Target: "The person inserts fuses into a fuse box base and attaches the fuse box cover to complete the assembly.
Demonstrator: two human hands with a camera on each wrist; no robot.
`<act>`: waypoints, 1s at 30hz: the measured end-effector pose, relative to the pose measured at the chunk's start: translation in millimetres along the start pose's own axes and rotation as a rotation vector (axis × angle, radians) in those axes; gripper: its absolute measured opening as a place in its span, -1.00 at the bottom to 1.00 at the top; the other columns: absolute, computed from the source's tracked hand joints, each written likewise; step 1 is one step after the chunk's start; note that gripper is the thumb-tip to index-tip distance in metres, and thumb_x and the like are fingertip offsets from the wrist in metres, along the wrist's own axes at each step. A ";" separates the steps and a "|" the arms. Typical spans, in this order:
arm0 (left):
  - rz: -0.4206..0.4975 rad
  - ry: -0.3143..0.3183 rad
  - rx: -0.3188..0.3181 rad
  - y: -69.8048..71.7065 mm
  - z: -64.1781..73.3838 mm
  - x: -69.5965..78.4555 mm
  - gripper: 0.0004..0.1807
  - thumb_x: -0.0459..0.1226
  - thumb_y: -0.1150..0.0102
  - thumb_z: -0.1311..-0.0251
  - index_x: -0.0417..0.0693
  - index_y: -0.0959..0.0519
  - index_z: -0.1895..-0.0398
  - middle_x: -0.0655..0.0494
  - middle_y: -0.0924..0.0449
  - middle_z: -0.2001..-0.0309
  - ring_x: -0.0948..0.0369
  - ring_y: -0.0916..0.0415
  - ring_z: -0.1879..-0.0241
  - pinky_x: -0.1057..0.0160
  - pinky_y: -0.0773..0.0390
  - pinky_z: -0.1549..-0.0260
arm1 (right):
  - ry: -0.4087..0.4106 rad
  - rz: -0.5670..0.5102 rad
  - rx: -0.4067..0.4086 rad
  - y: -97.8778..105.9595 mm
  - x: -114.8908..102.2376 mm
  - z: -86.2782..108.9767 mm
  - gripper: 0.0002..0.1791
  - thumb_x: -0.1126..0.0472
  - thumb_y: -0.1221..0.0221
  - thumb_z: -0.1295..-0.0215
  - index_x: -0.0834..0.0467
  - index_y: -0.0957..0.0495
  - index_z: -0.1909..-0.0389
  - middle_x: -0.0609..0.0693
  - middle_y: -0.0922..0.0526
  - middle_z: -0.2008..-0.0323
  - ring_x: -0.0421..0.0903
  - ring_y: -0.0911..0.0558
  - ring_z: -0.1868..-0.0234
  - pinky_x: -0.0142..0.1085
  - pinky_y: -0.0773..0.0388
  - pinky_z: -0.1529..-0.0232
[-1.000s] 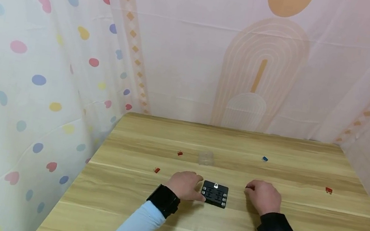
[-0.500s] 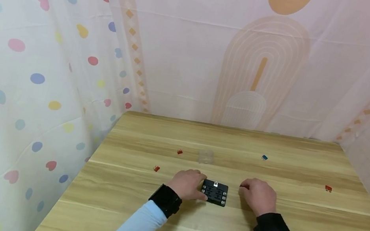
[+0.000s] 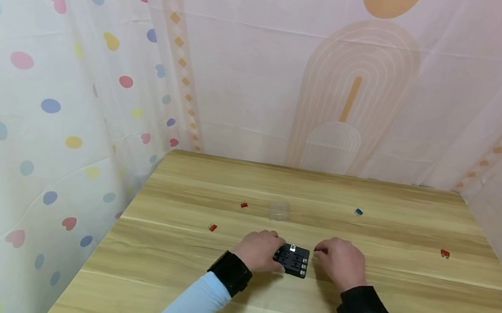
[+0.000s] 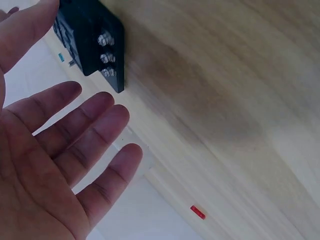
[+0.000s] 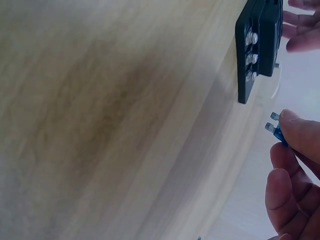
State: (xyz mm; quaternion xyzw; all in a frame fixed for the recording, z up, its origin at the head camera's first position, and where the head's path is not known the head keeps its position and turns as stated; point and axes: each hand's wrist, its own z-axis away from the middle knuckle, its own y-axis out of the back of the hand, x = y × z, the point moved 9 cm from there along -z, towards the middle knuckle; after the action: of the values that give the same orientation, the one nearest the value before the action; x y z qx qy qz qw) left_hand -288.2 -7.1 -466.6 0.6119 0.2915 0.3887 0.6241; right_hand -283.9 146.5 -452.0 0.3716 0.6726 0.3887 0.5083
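Observation:
A black fuse block (image 3: pixel 295 260) with metal screw terminals lies on the table between my hands. At its left side is my left hand (image 3: pixel 260 251); in the left wrist view its fingers (image 4: pixel 92 137) are loosely extended and the thumb (image 4: pixel 25 35) reaches the block's edge. Whether the thumb presses on it I cannot tell. To the right of the block, my right hand (image 3: pixel 343 262) pinches a small blue blade fuse (image 5: pixel 278 132) between thumb and forefinger, its metal prongs pointing out toward the block. The hand largely hides this fuse in the head view.
Red blade fuses lie at the left, one nearer (image 3: pixel 212 227) and one farther (image 3: pixel 244 205). Another red fuse (image 3: pixel 445 254) is at the far right. Behind the block are a clear plastic cover (image 3: pixel 279 211) and a blue fuse (image 3: pixel 359 211). A curtain (image 3: pixel 254 70) hangs behind the table.
My right hand has moved left toward the fuse block with the blue blade fuse. My left hand has shifted slightly right, covering more of the block's left edge.

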 end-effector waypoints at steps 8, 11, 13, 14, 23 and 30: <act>-0.035 -0.036 0.015 -3.9 -3.7 7.3 -0.40 0.08 -0.52 0.06 0.00 -0.65 -0.03 0.16 -0.54 0.25 0.28 -0.48 0.34 0.28 -0.53 0.34 | 0.061 0.012 0.007 -2.5 -12.2 -1.8 -0.95 0.18 -0.39 -0.17 0.05 -0.76 0.36 -0.08 -0.69 0.38 -0.11 -0.65 0.36 -0.18 -0.54 0.39; -0.034 -0.034 0.003 -6.2 -4.9 8.2 -0.42 0.06 -0.52 0.04 -0.02 -0.65 -0.03 0.16 -0.52 0.24 0.28 -0.47 0.33 0.29 -0.53 0.33 | 0.073 0.026 0.005 -3.1 -16.6 -2.7 -0.95 0.18 -0.40 -0.16 0.05 -0.76 0.36 -0.08 -0.70 0.38 -0.11 -0.65 0.36 -0.19 -0.55 0.39; -0.037 -0.026 -0.004 -8.1 -5.3 7.8 -0.43 0.05 -0.51 0.03 -0.02 -0.65 -0.02 0.16 -0.52 0.24 0.28 -0.46 0.33 0.29 -0.53 0.32 | 0.080 0.033 0.004 -3.3 -19.7 -3.6 -0.95 0.18 -0.40 -0.16 0.05 -0.77 0.36 -0.08 -0.70 0.37 -0.10 -0.66 0.35 -0.18 -0.56 0.38; -0.040 -0.024 -0.007 -8.8 -5.3 7.8 -0.43 0.05 -0.51 0.02 -0.03 -0.65 -0.02 0.16 -0.52 0.24 0.28 -0.46 0.32 0.29 -0.53 0.32 | 0.084 0.035 0.004 -3.2 -21.2 -4.0 -0.95 0.18 -0.40 -0.16 0.05 -0.77 0.36 -0.07 -0.71 0.37 -0.10 -0.66 0.35 -0.18 -0.56 0.38; -0.090 -0.031 0.026 -8.1 -4.3 11.6 -0.48 0.08 -0.48 -0.01 -0.04 -0.67 0.05 0.16 -0.53 0.27 0.27 -0.49 0.32 0.28 -0.54 0.33 | 0.113 0.046 -0.019 -6.4 -30.9 -7.2 -0.96 0.20 -0.39 -0.18 0.05 -0.77 0.35 -0.08 -0.70 0.37 -0.10 -0.66 0.36 -0.18 -0.57 0.37; -0.112 -0.024 0.039 -10.2 -4.1 14.0 -0.47 0.13 -0.47 0.00 -0.07 -0.68 0.14 0.14 -0.52 0.31 0.24 -0.49 0.34 0.27 -0.55 0.35 | 0.141 0.067 -0.020 -11.3 -35.2 -8.0 -0.95 0.23 -0.39 -0.18 0.06 -0.78 0.34 -0.08 -0.68 0.40 -0.10 -0.65 0.36 -0.17 -0.59 0.36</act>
State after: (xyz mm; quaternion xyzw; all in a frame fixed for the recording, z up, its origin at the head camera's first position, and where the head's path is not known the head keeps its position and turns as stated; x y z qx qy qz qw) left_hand -283.0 7.4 -475.4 0.6114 0.3252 0.3400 0.6362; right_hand -285.6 109.2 -446.8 0.3607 0.6900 0.4373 0.4500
